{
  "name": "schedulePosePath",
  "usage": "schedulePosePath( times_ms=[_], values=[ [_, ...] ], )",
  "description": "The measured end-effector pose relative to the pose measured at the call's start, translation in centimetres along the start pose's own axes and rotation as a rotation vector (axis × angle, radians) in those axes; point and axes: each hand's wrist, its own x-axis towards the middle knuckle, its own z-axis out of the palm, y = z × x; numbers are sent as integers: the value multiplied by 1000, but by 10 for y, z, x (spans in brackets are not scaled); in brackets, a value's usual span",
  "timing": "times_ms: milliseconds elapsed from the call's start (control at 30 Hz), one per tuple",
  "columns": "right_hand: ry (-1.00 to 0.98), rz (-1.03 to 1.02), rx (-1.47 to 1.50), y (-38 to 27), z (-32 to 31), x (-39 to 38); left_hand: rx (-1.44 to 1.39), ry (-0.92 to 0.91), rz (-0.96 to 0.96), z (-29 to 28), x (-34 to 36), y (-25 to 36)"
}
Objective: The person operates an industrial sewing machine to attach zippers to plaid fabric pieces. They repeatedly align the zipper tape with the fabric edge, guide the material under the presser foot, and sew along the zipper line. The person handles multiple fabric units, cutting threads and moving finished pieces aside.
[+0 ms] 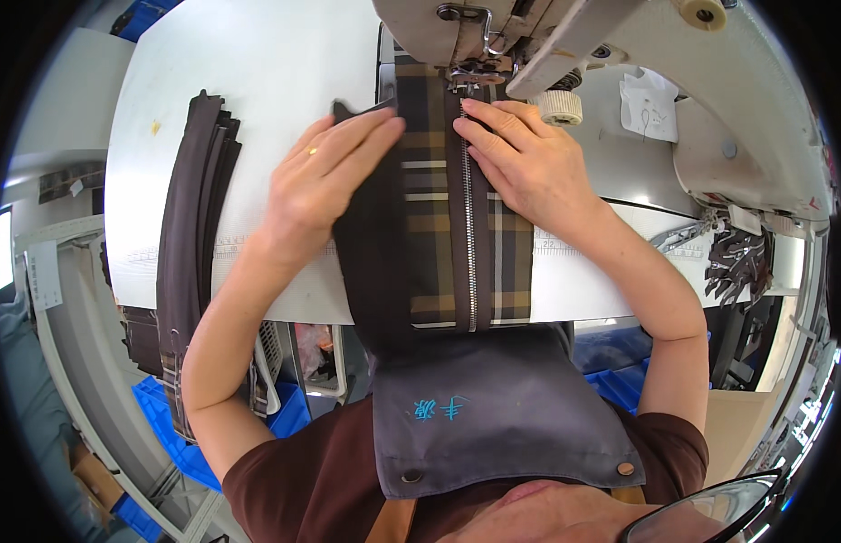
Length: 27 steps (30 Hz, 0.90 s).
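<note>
A brown, black and white plaid fabric panel (428, 244) lies under the sewing machine's presser foot (470, 89). A metal-toothed zipper (469, 226) on dark tape runs down it. My right hand (529, 158) rests with its fingers stretched out, fingertips at the zipper just below the foot. To the left, my left hand (330, 176) grips a wide dark fabric strip (371, 244) along the panel's left side. The strip's top edge pokes out past those fingers, and my left thumb is hidden. Both strip and fingertips are slightly blurred.
Dark strips (187, 190) lie stacked on the white table (267, 72) at left, hanging over its front edge. The machine's body (755, 100) fills the upper right. Several zipper pulls (739, 262) hang at right. Blue bins (172, 430) stand below the table.
</note>
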Motion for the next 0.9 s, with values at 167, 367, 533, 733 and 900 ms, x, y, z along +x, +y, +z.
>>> schedulePosePath(
  times_ms=[167, 367, 533, 733, 900],
  values=[
    [13, -7, -27, -1, 0, 0, 54, -86, 78, 25, 27, 8],
    [2, 28, 11, -1, 1, -1, 52, -138, 64, 38, 30, -6],
    [-21, 50, 28, -2, -1, 0, 32, -57, 68, 42, 29, -3],
    [21, 38, 36, -3, -3, 1, 111, -16, 30, 47, 31, 2],
    [38, 34, 44, -2, -1, 1, 97, -31, -6, 47, 30, 1]
  ],
)
